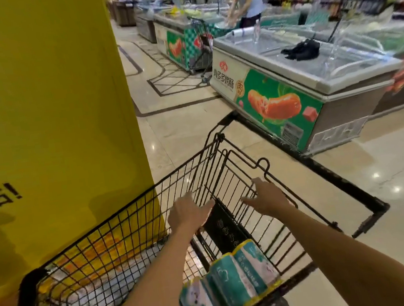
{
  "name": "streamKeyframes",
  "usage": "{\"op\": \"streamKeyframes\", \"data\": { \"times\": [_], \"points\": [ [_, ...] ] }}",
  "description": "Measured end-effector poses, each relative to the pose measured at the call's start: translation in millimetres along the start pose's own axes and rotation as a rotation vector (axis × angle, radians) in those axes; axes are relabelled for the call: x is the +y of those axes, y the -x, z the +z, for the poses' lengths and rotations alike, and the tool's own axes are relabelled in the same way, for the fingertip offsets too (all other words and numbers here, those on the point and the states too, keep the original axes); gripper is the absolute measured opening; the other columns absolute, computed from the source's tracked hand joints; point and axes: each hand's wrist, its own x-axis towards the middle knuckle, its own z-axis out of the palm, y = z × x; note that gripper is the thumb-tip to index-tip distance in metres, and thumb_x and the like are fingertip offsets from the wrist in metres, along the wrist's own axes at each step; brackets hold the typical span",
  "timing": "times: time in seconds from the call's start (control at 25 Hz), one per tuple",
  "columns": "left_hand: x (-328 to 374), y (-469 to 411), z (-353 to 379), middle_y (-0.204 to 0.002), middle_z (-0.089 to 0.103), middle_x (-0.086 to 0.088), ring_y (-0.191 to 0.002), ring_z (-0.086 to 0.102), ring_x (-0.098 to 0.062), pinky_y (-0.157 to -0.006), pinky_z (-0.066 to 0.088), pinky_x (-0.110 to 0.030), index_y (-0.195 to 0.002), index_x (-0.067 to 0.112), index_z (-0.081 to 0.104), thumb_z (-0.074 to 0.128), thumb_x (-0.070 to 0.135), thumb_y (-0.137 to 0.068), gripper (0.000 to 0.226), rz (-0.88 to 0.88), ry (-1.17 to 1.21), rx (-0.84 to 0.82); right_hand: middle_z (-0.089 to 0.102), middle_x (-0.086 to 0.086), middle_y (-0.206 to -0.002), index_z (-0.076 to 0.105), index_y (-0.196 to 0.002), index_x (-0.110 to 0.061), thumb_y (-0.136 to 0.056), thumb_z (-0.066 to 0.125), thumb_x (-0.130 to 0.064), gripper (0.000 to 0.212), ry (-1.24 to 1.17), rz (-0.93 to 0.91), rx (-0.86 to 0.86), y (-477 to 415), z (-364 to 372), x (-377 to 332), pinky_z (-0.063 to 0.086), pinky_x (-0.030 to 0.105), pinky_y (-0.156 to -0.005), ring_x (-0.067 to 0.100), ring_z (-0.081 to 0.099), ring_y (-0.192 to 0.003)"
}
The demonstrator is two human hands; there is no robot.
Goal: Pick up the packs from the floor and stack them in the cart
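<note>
Teal-and-white packs (227,278) lie side by side at the near end of the cart (125,206), and a dark pack (224,227) stands upright just beyond them. The left hand (191,213) and right hand (266,198) hover either side of its top, fingers spread and released, grasping nothing. I cannot tell whether the left thumb touches it. Several packs look stowed. None shows on the visible floor (395,204), so I cannot judge what remains.
</note>
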Motion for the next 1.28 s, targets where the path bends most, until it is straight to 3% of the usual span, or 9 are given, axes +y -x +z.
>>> {"op": "streamKeyframes", "data": {
  "times": [0.32,0.52,0.72,0.88,0.96,1.28],
  "points": [
    [115,4,-104,-0.142,0.046,-0.007,-0.131,0.042,-0.026,-0.104,0.036,-0.036,-0.144,0.02,0.038,0.055,0.061,-0.085,0.073,0.517,-0.313,0.161,0.055,0.01,-0.126,0.045,-0.13,-0.011,-0.087,0.063,-0.044,0.058,0.182,-0.073,0.379,33,-115,-34,0.048,0.035,-0.088,0.026,0.055,-0.112],
    [158,36,-106,-0.128,0.057,-0.004,-0.118,0.054,-0.025,-0.095,0.045,-0.037,-0.131,0.022,0.049,0.055,0.068,-0.079,0.069,0.8,-0.411,0.177,0.053,0.012,-0.13,0.035,-0.139,-0.013,-0.086,0.065,-0.041,0.067,0.236,0.029,0.5,104,-143,-17,0.049,0.04,-0.089,0.031,0.056,-0.113],
    [168,123,-65,-0.12,0.058,-0.006,-0.112,0.056,-0.028,-0.087,0.047,-0.037,-0.129,0.02,0.047,0.058,0.065,-0.08,0.067,1.192,-0.372,0.067,0.049,0.01,-0.133,0.033,-0.142,-0.014,-0.088,0.061,-0.044,0.068,0.259,0.333,0.577,220,-132,23,0.047,0.039,-0.089,0.029,0.053,-0.117],
    [167,209,-19,-0.144,0.043,-0.006,-0.13,0.042,-0.028,-0.103,0.038,-0.04,-0.143,0.023,0.039,0.051,0.068,-0.082,0.077,1.352,-0.434,-0.109,0.043,0.011,-0.139,0.022,-0.148,-0.016,-0.088,0.059,-0.048,0.077,0.297,0.599,0.552,336,-112,51,0.045,0.042,-0.093,0.032,0.049,-0.121],
    [163,271,1,-0.146,0.041,-0.007,-0.132,0.04,-0.029,-0.105,0.035,-0.04,-0.145,0.022,0.035,0.05,0.07,-0.082,0.08,1.435,-0.452,-0.223,0.042,0.011,-0.141,0.02,-0.148,-0.016,-0.088,0.059,-0.049,0.078,0.293,0.745,0.568,405,-97,64,0.045,0.042,-0.095,0.032,0.048,-0.124],
    [121,525,39,-0.134,0.051,-0.007,-0.12,0.051,-0.029,-0.091,0.045,-0.036,-0.142,0.021,0.039,0.049,0.071,-0.082,0.078,1.8,-0.436,-0.366,0.04,0.011,-0.144,0.02,-0.149,-0.016,-0.088,0.059,-0.046,0.079,0.233,1.156,0.64,683,-23,85,0.045,0.04,-0.091,0.031,0.047,-0.126]
  ]
}}
